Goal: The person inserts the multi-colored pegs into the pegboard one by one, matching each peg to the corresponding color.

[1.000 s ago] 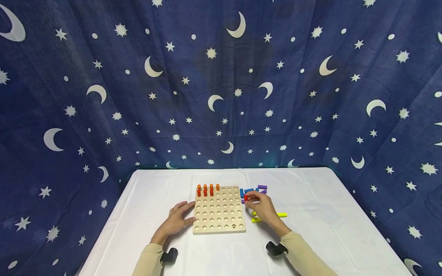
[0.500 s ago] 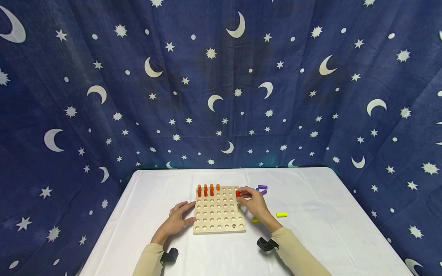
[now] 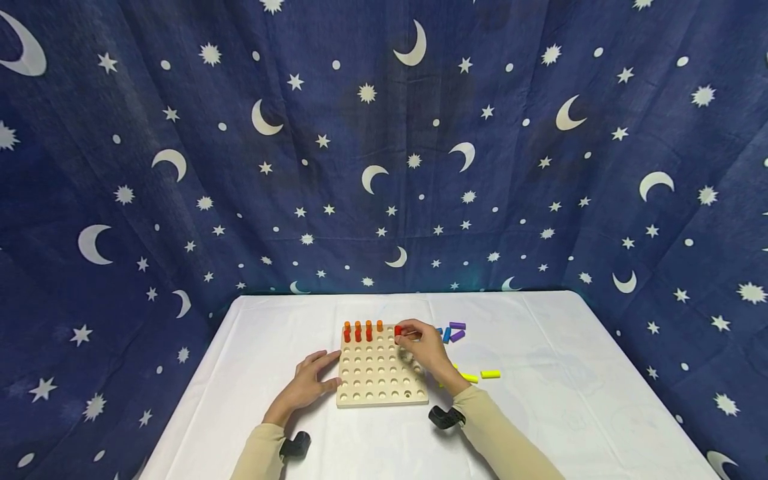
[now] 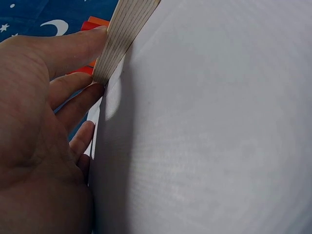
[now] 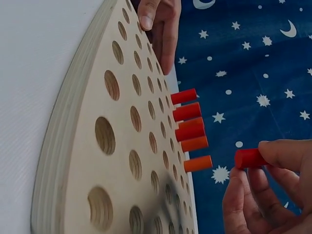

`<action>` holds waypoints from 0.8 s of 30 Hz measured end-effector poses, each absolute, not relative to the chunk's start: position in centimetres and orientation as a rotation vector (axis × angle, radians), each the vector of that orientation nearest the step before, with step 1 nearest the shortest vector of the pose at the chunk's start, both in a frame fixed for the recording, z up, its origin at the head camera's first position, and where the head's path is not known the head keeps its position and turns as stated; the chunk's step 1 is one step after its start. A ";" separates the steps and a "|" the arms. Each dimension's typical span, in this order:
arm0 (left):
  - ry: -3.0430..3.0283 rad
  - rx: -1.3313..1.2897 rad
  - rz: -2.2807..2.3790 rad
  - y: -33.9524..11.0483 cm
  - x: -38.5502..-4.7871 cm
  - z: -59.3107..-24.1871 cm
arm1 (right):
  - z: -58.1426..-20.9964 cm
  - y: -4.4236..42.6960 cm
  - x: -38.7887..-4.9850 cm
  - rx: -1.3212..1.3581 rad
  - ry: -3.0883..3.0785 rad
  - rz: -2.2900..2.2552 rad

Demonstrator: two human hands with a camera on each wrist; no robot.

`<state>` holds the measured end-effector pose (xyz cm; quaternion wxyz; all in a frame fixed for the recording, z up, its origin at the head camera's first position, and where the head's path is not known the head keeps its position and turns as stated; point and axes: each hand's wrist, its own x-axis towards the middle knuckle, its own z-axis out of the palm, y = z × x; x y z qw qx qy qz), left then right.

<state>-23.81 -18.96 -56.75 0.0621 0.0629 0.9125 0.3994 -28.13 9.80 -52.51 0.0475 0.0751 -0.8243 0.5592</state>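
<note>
A wooden board with rows of holes point(image 3: 375, 393) lies on the table. Orange pegs point(image 3: 380, 326) stand in its back row, and three red pegs point(image 3: 369, 336) stand in the row before them, at the left. My right hand point(image 3: 425, 345) pinches a red peg point(image 3: 398, 333) above the board's back right part; in the right wrist view the held peg point(image 5: 249, 158) is clear of the holes. My left hand point(image 3: 306, 387) touches the board's left edge with thumb and fingers, seen also on the board's side point(image 4: 119, 44) in the left wrist view.
Right of the board lie purple pegs point(image 3: 458, 326), blue pegs point(image 3: 447, 335) and yellow pegs point(image 3: 491, 374), some partly hidden by my right hand and arm. A dark blue cloth with moons and stars point(image 3: 384, 213) hangs behind the white table point(image 3: 540, 400).
My right hand has moved left with the red peg, from beside the loose pegs to above the board. The left hand stays at the board's edge.
</note>
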 end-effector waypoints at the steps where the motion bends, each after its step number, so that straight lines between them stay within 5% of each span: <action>1: 2.758 0.191 1.209 -19.0 -23.8 -56.7 | -52.5 9.6 -28.2 0.229 -2.513 1.715; 24: 2.765 0.187 1.194 -18.9 -23.8 -56.7 | -53.9 6.7 -30.7 0.208 -2.496 1.721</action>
